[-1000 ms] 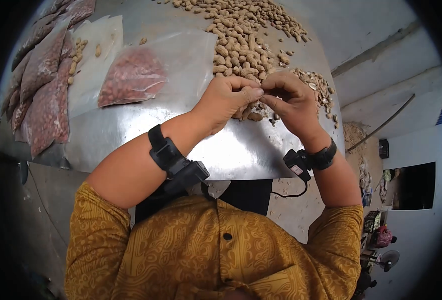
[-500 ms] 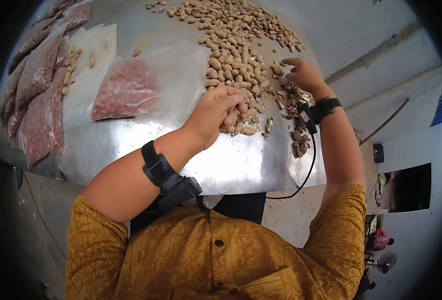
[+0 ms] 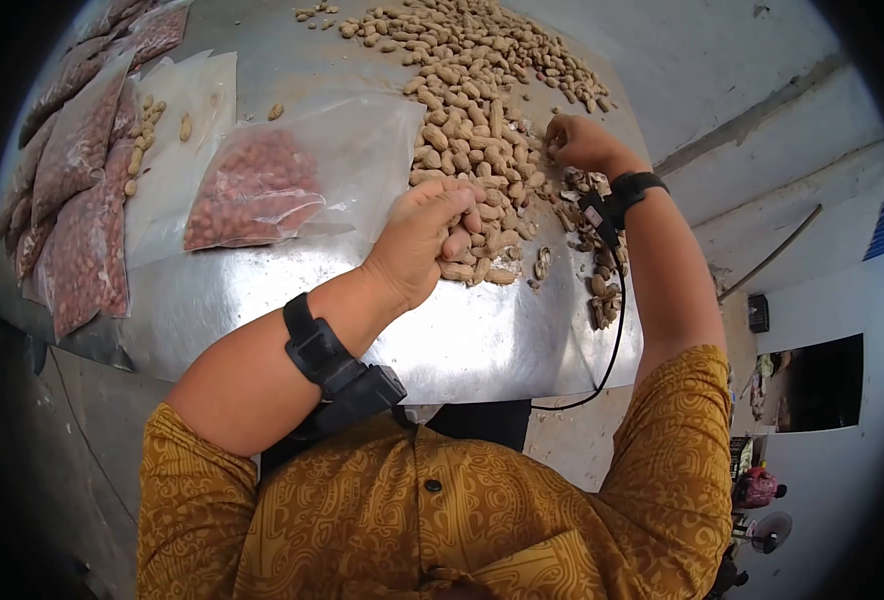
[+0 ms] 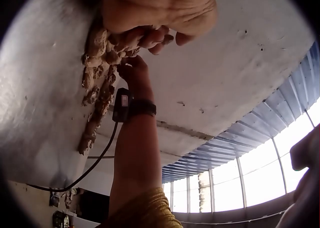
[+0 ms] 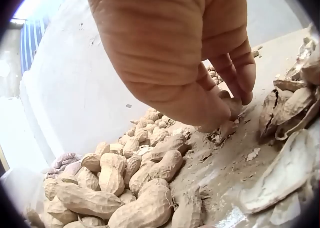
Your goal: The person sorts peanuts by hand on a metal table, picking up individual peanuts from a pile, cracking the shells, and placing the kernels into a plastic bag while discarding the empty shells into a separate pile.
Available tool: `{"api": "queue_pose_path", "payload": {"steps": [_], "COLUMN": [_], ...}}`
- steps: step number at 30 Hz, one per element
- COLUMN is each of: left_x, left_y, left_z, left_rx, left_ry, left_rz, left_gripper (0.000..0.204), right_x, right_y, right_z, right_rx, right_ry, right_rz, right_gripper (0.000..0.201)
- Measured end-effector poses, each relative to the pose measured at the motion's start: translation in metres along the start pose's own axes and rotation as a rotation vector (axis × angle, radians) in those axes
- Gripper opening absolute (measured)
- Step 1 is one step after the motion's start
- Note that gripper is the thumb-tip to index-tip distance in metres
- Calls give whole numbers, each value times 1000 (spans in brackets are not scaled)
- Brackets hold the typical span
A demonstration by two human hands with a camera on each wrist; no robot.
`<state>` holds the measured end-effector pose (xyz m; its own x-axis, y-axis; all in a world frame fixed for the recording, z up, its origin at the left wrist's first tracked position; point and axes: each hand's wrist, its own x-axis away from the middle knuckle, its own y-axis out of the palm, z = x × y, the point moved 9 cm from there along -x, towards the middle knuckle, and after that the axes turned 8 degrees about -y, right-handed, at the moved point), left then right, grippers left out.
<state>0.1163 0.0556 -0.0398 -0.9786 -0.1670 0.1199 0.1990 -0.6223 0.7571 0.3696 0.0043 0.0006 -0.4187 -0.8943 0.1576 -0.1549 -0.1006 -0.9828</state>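
My left hand [image 3: 424, 235] hovers with curled fingers over the near end of a heap of unshelled peanuts [image 3: 462, 135]. Its palm faces away, so I cannot tell what lies inside. Farther right, my right hand [image 3: 587, 145] reaches down at the heap's right side, near broken peanut shells [image 3: 602, 270]. In the right wrist view its thumb and fingers pinch a small brownish peanut [image 5: 231, 105] close to the tabletop. Whole peanuts [image 5: 112, 173] lie left of that hand, and an opened shell half [image 5: 275, 173] lies to the right.
A clear bag of reddish shelled peanuts [image 3: 252, 190] lies left of the heap. More filled bags [image 3: 87, 220] are piled at the table's left edge, beside a flat plastic bag [image 3: 177, 150] with several peanuts on it. A black cable [image 3: 617, 330] hangs from the right wrist camera.
Both hands were together at the near end of the heap. My right hand has moved away to the right and its fingers have closed down; my left has stayed near the heap's front.
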Motion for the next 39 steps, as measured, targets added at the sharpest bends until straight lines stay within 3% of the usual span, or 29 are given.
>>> {"api": "queue_pose_path", "payload": {"steps": [3,6,9,11,13,14,19,25,28,31,39], "left_x": [-1,0,0,1,0,0,1,-1,-2,-2,-1], "left_y": [-1,-2,-3,-3,-3,-4,-4,-6,-5,-5,-9], "left_z": [0,0,3,4,5,4,5,4,2,2,7], "left_rx": [-23,-28,-26,-37,-46,-50,-77,-86,-85,-81,-81], "left_ry": [8,3,15,15,20,22,22,28,33,29,55], "left_rz": [-2,10,27,24,25,27,36,38,28,25,34], "left_gripper": [16,16,15,15,15,15,15,16,16,15,14], "right_x": [-5,12,20,17,32,34,67,86,95,93,92], "right_y": [-14,-44,-59,-28,-8,6,8,19,3,-3,22], "right_z": [-2,-41,-41,-22,-35,-24,-45,-27,-34,-64,-55], "right_rx": [-107,-586,-849,-487,-233,-306,-125,103,103,-44,157], "right_ry": [-91,-82,-94,-69,-11,-55,-124,-137,-109,-288,-195], "right_rz": [136,211,364,195,-54,9,128,26,100,286,108], "right_gripper": [35,33,36,39,45,45,34,18,19,19,16]}}
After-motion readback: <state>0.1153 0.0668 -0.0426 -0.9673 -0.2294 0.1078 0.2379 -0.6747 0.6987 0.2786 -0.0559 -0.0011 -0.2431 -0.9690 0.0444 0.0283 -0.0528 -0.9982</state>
